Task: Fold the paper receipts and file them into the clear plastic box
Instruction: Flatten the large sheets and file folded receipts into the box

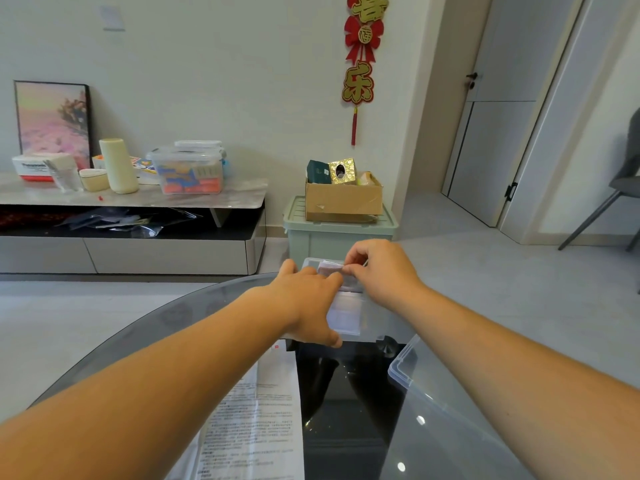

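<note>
A clear plastic box (pixel 375 323) stands on the dark glass table at its far edge. Folded paper receipts (pixel 330 268) stick up inside it, and more folded paper (pixel 344 315) shows through its wall. My left hand (pixel 308 299) rests against the box's left side with its fingers reaching in at the receipts and its thumb on the near wall. My right hand (pixel 375 270) is over the box and pinches the top edge of the folded receipts. A large printed sheet (pixel 252 414) lies flat on the table under my left forearm.
The box's clear lid (pixel 412 368) lies on the table under my right forearm. Beyond the table stand a green storage bin (pixel 337 233) with a cardboard box (pixel 343 199) on it, a low TV cabinet (pixel 138 216) at left, and a grey chair (pixel 620 192) at right.
</note>
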`<state>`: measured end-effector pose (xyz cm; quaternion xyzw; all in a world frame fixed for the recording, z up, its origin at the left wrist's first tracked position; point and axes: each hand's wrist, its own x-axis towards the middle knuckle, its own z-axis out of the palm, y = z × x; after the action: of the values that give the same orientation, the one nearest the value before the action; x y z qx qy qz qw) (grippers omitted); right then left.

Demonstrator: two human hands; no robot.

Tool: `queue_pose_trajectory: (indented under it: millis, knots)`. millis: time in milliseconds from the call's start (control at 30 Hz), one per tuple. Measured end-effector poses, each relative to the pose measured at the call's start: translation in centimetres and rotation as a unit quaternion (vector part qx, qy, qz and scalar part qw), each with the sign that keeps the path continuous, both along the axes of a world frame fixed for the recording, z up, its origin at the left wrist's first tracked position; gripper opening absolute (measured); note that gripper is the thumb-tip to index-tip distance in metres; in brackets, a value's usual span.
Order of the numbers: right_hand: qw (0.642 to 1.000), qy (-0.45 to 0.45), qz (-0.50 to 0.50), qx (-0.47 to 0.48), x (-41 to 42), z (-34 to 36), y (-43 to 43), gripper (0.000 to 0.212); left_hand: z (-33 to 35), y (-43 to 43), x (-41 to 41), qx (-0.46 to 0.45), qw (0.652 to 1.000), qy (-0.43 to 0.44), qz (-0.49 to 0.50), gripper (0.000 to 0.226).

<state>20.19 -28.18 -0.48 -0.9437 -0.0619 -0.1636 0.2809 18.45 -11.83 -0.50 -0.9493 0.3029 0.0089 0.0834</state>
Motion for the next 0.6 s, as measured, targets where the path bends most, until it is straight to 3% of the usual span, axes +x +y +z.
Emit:
queue_pose_trajectory:
  millis: [600]
  knots:
    - [0.996, 0.026, 0.018, -0.08, -0.15, 0.54, 0.37, 0.014, 0.57, -0.06, -0.16, -0.007, 1.0, 0.021, -0.018, 0.085]
